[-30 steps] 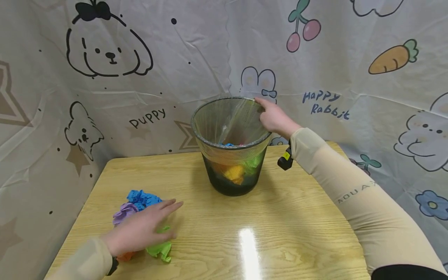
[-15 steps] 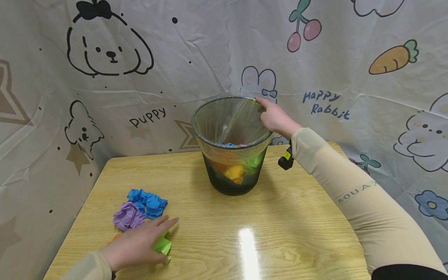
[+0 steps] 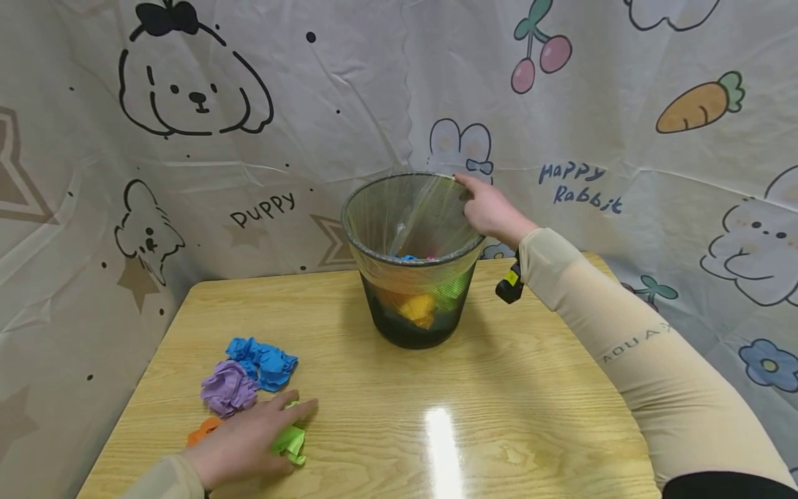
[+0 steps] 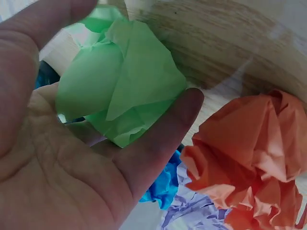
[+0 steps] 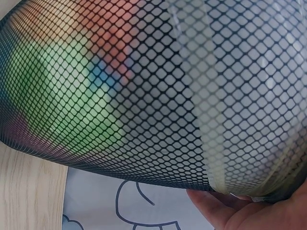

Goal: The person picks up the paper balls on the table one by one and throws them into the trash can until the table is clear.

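Note:
My left hand (image 3: 240, 440) is at the table's front left, its fingers and thumb curled round a crumpled green paper ball (image 4: 129, 72). In the left wrist view the ball lies between thumb and fingers, its far side hidden. Close beside that hand are a crumpled orange paper ball (image 4: 254, 139), a purple one (image 3: 228, 388) and crumpled blue paper (image 3: 268, 362). At the back, my right hand (image 3: 492, 211) grips the rim of a black mesh wastebasket (image 3: 405, 336). A clear plastic liner covers its rim, and several coloured paper balls show through the mesh.
The wastebasket stands upright on a light wooden table (image 3: 524, 374), close to its back edge. Behind and to the left hangs a pale printed cloth (image 3: 361, 83). A bright glare strip falls on the table's front middle.
My left hand has come down and back onto the green paper ball, its fingers drawing in round it. The blue, purple and orange paper came into fuller view. My right hand stayed on the rim.

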Demonstrator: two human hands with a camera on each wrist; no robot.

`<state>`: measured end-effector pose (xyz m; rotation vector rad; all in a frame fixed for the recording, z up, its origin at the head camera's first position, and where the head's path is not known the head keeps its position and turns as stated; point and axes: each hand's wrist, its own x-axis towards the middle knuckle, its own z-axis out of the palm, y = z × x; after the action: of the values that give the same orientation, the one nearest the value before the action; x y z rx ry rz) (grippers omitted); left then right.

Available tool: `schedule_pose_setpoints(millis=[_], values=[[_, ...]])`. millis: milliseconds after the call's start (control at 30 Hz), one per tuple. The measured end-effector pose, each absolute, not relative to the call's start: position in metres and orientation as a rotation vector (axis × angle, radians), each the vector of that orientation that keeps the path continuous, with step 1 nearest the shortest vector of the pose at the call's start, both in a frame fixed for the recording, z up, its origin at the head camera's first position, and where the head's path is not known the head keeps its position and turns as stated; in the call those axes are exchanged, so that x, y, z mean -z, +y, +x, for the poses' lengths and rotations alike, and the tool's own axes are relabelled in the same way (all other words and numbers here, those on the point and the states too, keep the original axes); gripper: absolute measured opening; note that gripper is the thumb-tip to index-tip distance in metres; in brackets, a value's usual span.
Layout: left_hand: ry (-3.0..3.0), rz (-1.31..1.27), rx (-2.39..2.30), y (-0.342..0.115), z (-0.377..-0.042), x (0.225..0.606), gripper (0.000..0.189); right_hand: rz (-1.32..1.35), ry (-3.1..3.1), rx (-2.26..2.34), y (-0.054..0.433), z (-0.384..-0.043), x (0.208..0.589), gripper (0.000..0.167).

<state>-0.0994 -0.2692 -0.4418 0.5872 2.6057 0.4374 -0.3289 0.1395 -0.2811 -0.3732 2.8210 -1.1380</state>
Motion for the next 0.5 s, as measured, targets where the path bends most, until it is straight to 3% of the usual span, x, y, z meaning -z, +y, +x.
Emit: schedule_pose_setpoints(millis=[200, 500], values=[[2.610, 0.631, -0.456, -0.2680, -0.0983, 0.4411, 0.090, -0.368, 2.814, 1.152, 0.1405, -0.3284, 0.2814, 0.070], [2.666, 0.650, -0.371, -0.2609, -0.0994, 0.4424, 0.063, -0.362, 2.819, 1.145, 0.1399, -0.3284, 0.2815, 0.070]])
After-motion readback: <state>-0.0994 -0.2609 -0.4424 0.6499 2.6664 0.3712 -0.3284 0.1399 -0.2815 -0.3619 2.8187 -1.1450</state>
